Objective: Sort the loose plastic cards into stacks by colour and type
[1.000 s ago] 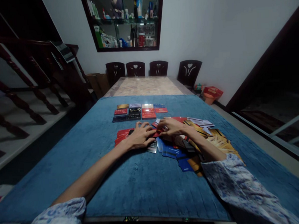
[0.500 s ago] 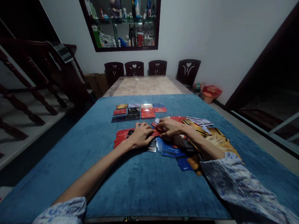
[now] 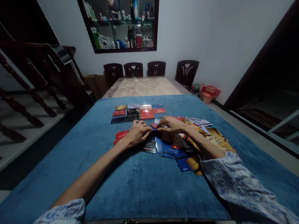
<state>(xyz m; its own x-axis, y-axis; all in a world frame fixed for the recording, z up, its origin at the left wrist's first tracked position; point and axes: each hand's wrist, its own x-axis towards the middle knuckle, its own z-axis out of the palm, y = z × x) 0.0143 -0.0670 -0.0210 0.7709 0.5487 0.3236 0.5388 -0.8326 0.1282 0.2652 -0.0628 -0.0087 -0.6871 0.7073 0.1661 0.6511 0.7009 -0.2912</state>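
Observation:
Between my two hands is a blue card point(image 3: 154, 129), seen nearly edge-on and mostly hidden by fingers. My left hand point(image 3: 138, 132) pinches its left end. From the right, the fingers of my right hand point(image 3: 173, 124) close on the other end. Under and beside my left hand lie red cards point(image 3: 121, 135) and a black card point(image 3: 149, 146) with pale print. Below my right hand spread blue cards point(image 3: 169, 150), and gold cards point(image 3: 219, 140) fan out by the right forearm. Beyond the hands, bank-style cards point(image 3: 147, 114) lie in neat rows.
A blue cloth point(image 3: 98, 181) covers the near part of the table; its bare far end point(image 3: 148, 86) shows a stone-like top. Dark chairs point(image 3: 156, 68) stand behind it. White-and-purple cards point(image 3: 198, 120) lie at the pile's far right. A stair railing point(image 3: 24, 75) runs along the left.
My fingers have drawn in and lifted slightly, and a blue card now shows between them where a red card was visible. The view has shifted a little.

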